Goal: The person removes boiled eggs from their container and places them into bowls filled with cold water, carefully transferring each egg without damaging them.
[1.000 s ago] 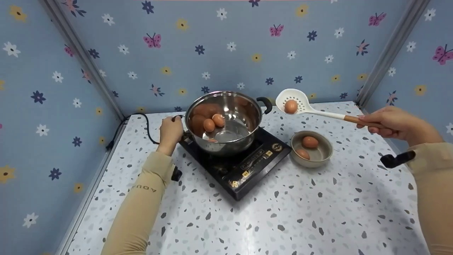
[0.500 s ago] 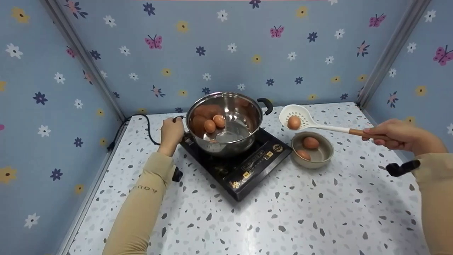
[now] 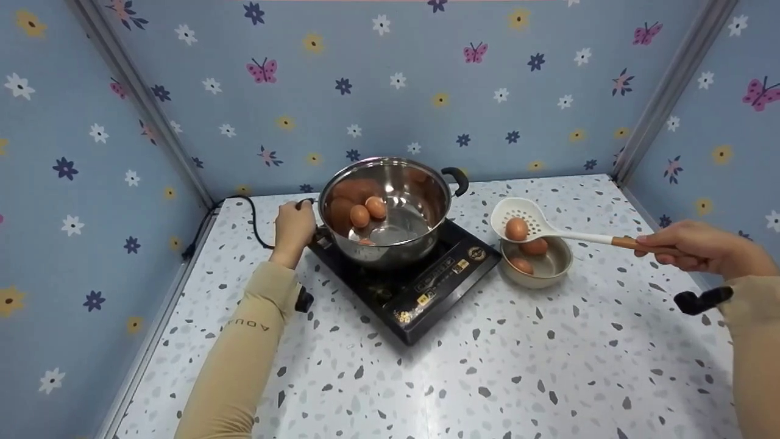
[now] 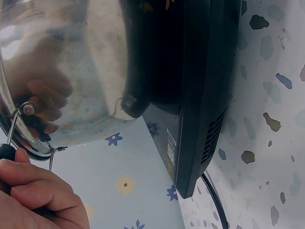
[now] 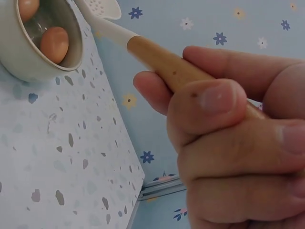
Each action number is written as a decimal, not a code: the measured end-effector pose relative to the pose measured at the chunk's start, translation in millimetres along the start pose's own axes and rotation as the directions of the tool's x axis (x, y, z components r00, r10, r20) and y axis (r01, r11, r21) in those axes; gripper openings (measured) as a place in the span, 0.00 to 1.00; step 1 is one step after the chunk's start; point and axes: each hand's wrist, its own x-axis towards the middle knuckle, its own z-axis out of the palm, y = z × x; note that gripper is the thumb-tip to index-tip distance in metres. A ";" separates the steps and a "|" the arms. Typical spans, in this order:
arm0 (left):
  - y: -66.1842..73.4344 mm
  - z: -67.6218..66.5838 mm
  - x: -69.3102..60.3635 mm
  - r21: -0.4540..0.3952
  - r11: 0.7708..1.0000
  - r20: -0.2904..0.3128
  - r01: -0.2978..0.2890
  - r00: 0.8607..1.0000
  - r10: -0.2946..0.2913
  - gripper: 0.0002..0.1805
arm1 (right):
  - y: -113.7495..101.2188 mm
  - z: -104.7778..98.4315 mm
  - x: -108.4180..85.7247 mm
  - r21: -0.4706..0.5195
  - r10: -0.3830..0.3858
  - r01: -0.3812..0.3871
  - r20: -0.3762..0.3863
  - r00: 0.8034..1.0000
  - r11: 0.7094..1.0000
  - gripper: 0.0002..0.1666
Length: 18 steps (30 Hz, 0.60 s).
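Observation:
My left hand grips the left handle of the steel pot; the left wrist view shows the fingers curled round that black handle. Several brown eggs lie in the pot. My right hand holds the wooden handle of a white slotted ladle, its fingers curled round the wood in the right wrist view. One egg sits in the ladle's bowl, above the back left rim of a small beige bowl. Two eggs rest inside that bowl, one partly behind the ladle.
Under the pot is a black induction cooker, set at an angle, its right corner close to the beige bowl. A black cable runs along the speckled table at the back left. Patterned walls stand behind and at both sides.
The right hand has come down and slightly to the right, bringing the ladle and its egg from behind the small bowl to over its rim. The left hand and pot have kept their place.

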 end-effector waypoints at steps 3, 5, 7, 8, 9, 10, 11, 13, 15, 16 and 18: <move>-1.1 -0.1 -0.3 -0.009 1.000 0.004 0.007 1.000 -0.007 0.20 | 3.7 0.6 0.9 -0.005 0.031 -0.031 -0.018 0.999 1.000 0.19; -1.3 -0.1 -0.3 -0.012 1.000 0.006 0.007 1.000 -0.007 0.19 | 6.0 0.4 0.7 -0.008 0.048 -0.049 -0.033 0.998 0.999 0.19; -1.3 0.3 -0.4 -0.015 1.000 0.006 0.002 1.000 -0.002 0.18 | 8.1 -0.5 0.0 -0.015 0.059 -0.059 -0.041 0.997 0.998 0.19; -1.4 0.5 -0.1 -0.011 1.000 0.004 0.000 1.000 0.000 0.18 | 8.9 -0.9 -0.3 -0.019 0.062 -0.063 -0.045 0.997 0.998 0.19; -1.6 0.6 0.2 -0.008 1.000 0.000 -0.003 1.000 0.003 0.18 | 9.8 -1.5 -0.5 -0.021 0.069 -0.070 -0.051 0.996 0.997 0.19; -1.4 0.7 0.3 -0.007 1.000 -0.001 -0.004 1.000 0.004 0.18 | 10.4 -2.0 -0.8 -0.030 0.070 -0.071 -0.054 0.996 0.997 0.20; -1.2 0.5 0.3 -0.005 1.000 -0.001 -0.004 1.000 0.004 0.18 | 11.0 -2.4 -1.1 -0.037 0.070 -0.073 -0.059 0.996 0.997 0.19; -0.9 0.6 0.5 -0.007 1.000 0.000 -0.002 1.000 0.002 0.18 | 11.7 -3.2 -1.6 -0.050 0.072 -0.075 -0.068 0.995 0.996 0.19; -0.6 0.3 0.6 -0.010 1.000 0.000 0.001 1.000 -0.001 0.19 | 12.0 -3.7 -2.3 -0.062 0.069 -0.074 -0.080 0.994 0.995 0.19; -0.5 0.2 0.6 -0.011 1.000 0.002 0.003 1.000 -0.003 0.20 | 11.8 -3.7 -2.7 -0.068 0.066 -0.072 -0.084 0.994 0.995 0.18; -0.5 0.3 0.9 -0.003 1.000 0.000 0.002 1.000 -0.002 0.20 | 11.5 -3.7 -3.7 -0.076 0.064 -0.071 -0.095 0.993 0.995 0.18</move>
